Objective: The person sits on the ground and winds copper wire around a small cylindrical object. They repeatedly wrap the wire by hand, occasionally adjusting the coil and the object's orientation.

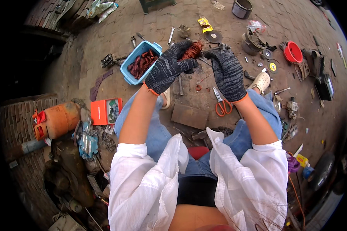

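My left hand [167, 66], in a dark grey knit glove with an orange cuff, is closed around a bundle of copper-coloured wire [192, 50]. Close to its right, my right hand [226, 71] wears a matching glove. Its fingers are curled together at the bundle's right side; a bit of metal shows by the fingertips, but what they grip is hidden. Just left of my left hand, a light blue plastic basin [130, 79] holds dark reddish coil pieces [142, 64]. Below the hands, orange-handled scissors [221, 104] lie on the brick floor, beside a flat brown plate [189, 116].
An orange gas cylinder [61, 118] and a red box [100, 112] of small parts are at left. A wrench [171, 35], a dark cutting disc [213, 37] and a yellow packet [205, 24] lie beyond my hands. Rightward are a bucket [251, 47] and a red bowl [293, 52].
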A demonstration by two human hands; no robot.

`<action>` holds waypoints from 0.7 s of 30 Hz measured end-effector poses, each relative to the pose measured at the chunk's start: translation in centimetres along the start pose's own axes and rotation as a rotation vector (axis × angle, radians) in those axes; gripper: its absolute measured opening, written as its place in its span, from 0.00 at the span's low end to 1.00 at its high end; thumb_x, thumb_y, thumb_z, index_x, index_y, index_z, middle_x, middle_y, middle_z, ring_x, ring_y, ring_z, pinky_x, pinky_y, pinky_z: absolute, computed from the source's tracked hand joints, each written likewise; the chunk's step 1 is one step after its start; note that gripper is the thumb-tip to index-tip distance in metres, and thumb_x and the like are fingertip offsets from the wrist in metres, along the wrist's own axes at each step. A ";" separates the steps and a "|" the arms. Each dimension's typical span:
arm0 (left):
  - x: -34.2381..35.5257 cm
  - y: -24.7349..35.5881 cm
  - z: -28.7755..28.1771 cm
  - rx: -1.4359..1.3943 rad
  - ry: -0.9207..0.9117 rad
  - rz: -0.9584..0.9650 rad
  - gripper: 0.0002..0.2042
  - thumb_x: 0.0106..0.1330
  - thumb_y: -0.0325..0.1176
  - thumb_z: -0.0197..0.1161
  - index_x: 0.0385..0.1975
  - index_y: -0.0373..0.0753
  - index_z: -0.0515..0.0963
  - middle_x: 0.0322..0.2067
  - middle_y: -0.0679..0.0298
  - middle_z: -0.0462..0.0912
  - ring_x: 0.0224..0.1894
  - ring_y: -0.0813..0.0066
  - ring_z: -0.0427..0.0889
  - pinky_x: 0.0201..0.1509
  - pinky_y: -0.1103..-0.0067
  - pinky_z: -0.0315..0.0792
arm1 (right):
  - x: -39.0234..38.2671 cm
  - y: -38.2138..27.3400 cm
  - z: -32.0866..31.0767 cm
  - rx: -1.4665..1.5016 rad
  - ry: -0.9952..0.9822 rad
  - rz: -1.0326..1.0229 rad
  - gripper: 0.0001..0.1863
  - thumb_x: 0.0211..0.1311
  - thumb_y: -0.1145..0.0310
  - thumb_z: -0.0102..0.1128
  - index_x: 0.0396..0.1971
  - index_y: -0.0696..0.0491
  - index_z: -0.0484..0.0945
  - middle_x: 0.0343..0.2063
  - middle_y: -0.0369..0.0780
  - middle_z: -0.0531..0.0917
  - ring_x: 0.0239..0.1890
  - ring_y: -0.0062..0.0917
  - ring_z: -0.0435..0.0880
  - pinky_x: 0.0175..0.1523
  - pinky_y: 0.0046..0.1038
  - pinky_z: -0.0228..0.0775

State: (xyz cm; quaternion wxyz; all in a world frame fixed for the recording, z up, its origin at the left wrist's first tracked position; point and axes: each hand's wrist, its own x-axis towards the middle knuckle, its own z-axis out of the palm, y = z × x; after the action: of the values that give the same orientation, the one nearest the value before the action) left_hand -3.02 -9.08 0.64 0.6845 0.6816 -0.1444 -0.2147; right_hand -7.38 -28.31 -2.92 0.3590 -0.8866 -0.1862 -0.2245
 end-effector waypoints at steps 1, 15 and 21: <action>0.0 -0.3 -0.2 0.069 0.027 0.034 0.24 0.55 0.26 0.63 0.53 0.33 0.66 0.44 0.63 0.75 0.41 0.81 0.74 0.38 0.82 0.73 | 0.1 -0.1 -0.1 -0.041 -0.008 -0.016 0.14 0.53 0.71 0.52 0.41 0.55 0.73 0.36 0.44 0.76 0.40 0.37 0.74 0.47 0.34 0.65; -0.1 -0.4 -1.2 -0.666 -0.108 -0.020 0.24 0.56 0.29 0.60 0.54 0.34 0.65 0.47 0.59 0.74 0.37 0.75 0.76 0.31 0.86 0.69 | -0.1 -0.9 1.1 -0.095 -0.037 -0.049 0.12 0.51 0.70 0.52 0.38 0.52 0.75 0.32 0.43 0.77 0.37 0.37 0.75 0.44 0.35 0.65; -0.1 -0.3 -1.1 -0.690 -0.056 0.007 0.24 0.58 0.31 0.59 0.54 0.32 0.64 0.49 0.56 0.73 0.39 0.75 0.74 0.30 0.89 0.67 | 0.7 -0.8 0.0 -0.134 0.037 -0.039 0.10 0.53 0.71 0.52 0.36 0.52 0.76 0.30 0.44 0.78 0.35 0.37 0.75 0.43 0.34 0.66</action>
State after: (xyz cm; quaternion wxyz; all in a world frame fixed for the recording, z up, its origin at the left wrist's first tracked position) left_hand -2.57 -8.07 0.30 0.8712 0.4034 -0.0844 -0.2670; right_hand -7.19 -27.67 -2.07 0.2977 -0.9006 -0.1812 -0.2597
